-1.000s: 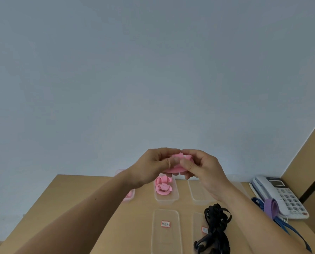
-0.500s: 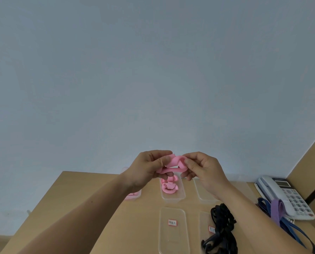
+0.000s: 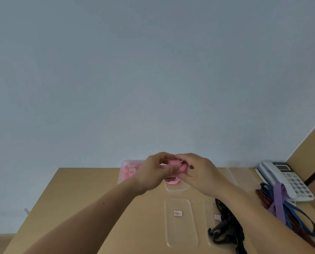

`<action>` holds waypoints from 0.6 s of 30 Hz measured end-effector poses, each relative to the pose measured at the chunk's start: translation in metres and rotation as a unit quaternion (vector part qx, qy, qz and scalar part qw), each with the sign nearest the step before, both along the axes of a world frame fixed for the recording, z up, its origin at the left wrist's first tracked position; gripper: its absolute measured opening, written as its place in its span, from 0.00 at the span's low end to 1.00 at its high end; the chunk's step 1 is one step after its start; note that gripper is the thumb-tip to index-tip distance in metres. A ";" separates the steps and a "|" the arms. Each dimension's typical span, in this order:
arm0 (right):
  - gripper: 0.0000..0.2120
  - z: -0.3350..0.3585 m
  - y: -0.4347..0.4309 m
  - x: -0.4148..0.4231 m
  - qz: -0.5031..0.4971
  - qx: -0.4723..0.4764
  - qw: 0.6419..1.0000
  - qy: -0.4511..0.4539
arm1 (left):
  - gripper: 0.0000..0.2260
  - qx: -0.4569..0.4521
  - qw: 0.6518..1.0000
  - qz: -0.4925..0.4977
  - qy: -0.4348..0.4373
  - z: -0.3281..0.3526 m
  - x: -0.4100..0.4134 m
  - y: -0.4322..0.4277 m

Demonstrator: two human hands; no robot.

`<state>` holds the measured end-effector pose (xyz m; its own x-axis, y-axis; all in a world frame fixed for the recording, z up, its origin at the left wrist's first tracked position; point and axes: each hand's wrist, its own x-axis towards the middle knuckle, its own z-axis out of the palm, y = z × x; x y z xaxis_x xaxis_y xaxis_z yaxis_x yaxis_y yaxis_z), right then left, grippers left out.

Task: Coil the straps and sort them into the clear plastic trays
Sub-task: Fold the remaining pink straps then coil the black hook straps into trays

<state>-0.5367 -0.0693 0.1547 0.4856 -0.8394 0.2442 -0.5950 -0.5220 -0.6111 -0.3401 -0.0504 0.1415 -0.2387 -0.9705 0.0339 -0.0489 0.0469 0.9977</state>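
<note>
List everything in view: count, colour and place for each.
table: one, tan, under everything
clear trays: at least five, transparent, two rows on the table
telephone: one, white, far right of the table
pink strap: one, pink, held up over the far trays
coiled pink strap: at least one, pink, in the far middle tray, partly hidden
black straps: one tangle, black, over the near right tray
loose straps: several, purple, blue and dark red, beside the telephone
left hand: one, pinching the pink strap
right hand: one, pinching the pink strap

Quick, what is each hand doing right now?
Left hand: closed, pinching the pink strap.
Right hand: closed, gripping the same pink strap.
</note>
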 end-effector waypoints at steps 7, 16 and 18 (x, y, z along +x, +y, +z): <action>0.19 -0.048 -0.034 -0.022 0.034 -0.052 0.996 0.058 | 0.20 0.081 0.996 0.039 -0.014 -0.046 -0.023 -0.037; 0.16 -0.108 -0.120 -0.036 0.069 -0.043 0.995 0.058 | 0.28 0.180 0.979 0.093 -0.009 -0.093 -0.041 -0.105; 0.14 -0.119 -0.139 -0.038 0.077 -0.042 0.994 0.060 | 0.20 0.163 0.978 0.104 -0.080 -0.105 -0.041 -0.118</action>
<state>-0.5752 -0.2082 0.0358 0.6369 -0.7320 0.2420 -0.5702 -0.6585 -0.4912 -0.3815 -0.1679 0.0364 -0.0120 -0.9518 -0.3065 -0.1813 -0.2994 0.9367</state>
